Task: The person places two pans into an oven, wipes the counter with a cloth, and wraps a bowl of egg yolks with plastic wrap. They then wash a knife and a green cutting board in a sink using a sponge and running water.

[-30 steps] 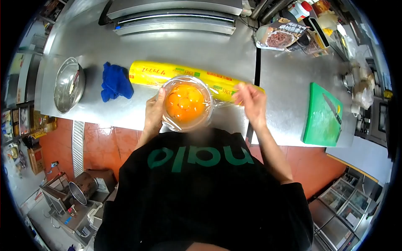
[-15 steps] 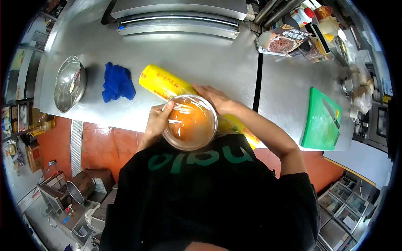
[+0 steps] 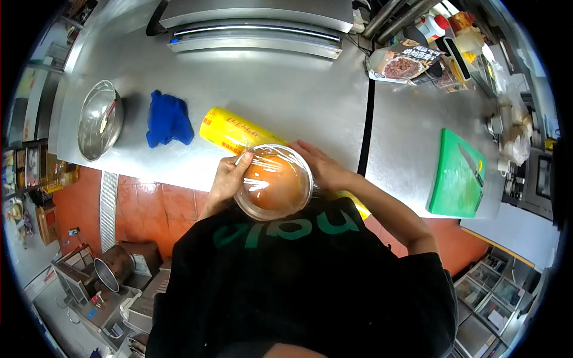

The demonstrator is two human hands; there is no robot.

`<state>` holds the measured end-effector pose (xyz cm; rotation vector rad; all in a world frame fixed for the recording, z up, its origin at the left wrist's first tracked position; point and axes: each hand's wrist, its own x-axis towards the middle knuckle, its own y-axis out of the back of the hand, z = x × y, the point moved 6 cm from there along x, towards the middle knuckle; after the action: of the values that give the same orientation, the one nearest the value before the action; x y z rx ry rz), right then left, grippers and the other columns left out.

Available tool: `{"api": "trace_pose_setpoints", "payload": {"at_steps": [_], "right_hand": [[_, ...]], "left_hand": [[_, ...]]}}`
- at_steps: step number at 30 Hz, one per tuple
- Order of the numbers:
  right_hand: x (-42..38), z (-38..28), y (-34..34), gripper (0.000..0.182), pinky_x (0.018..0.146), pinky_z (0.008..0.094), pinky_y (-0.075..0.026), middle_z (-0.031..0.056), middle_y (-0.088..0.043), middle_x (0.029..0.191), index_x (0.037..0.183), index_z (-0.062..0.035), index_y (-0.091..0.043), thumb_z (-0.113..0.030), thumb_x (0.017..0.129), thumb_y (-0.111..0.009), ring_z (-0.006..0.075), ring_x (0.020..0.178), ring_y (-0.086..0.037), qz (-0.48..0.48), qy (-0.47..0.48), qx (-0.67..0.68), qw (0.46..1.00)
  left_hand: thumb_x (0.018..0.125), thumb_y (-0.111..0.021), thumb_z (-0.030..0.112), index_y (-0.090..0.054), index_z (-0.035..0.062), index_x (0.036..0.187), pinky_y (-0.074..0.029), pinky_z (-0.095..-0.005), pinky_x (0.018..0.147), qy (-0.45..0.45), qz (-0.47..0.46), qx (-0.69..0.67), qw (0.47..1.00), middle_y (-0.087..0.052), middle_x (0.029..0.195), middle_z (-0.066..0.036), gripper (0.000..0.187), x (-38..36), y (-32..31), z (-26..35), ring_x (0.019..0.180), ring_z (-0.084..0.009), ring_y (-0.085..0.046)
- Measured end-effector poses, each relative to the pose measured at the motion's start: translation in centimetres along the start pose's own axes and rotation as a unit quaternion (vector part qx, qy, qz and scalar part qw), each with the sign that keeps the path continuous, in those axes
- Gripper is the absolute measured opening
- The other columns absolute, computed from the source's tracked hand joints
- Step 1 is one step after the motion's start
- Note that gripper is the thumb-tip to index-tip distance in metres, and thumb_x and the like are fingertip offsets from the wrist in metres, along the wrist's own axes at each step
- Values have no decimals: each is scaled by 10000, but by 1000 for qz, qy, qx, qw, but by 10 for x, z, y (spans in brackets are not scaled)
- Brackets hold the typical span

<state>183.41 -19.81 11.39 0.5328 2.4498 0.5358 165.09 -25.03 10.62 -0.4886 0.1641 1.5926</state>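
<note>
At the frame's centre, my left grip (image 3: 231, 179) is holding the bowl (image 3: 268, 213), thumb over its rim; my right grip (image 3: 322, 167) is lying open along its right side, near the yellow roll (image 3: 236, 131). I'm judging that light, even rim pressure is suiting the clear film (image 3: 276, 170) best.

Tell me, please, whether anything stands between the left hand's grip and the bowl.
Nothing separate visibly does: the left hand's grip is on the bowl, thumb at the rim. Clear film covers the bowl's top; whether it runs under the thumb is unclear.
</note>
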Motion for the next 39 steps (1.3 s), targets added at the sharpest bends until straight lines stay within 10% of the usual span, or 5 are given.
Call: {"api": "trace_pose_setpoints", "payload": {"at_steps": [23,36,39], "right_hand": [[31,-27,-12,545,987,494,-184,127,-321,1290,1267,-21,-299,-215,788,-472,220,1196,-296,205,-7,-462,863],[44,-32,-10,514,993,516,-178,112,-305,1299,1251,-67,-336,-214,784,-491,214,1197,-293,290,-29,-376,880],[31,-62,-1,548,1017,496,-153,100,-306,1309,1274,-101,-328,-227,775,-518,225,1235,-262,285,83,-388,873]], "left_hand": [[879,-491,315,-603,-68,943,-430,-229,646,10,8,42,999,-618,782,-75,404,0,16,-11,688,-101,-523],[882,-484,323,-609,-72,916,-420,-223,621,16,1,59,998,-607,742,-64,416,-11,23,-11,672,-90,-509],[883,-485,321,-610,-71,904,-417,-218,615,21,31,-12,999,-601,738,-55,412,-19,22,-13,666,-85,-501]]}}
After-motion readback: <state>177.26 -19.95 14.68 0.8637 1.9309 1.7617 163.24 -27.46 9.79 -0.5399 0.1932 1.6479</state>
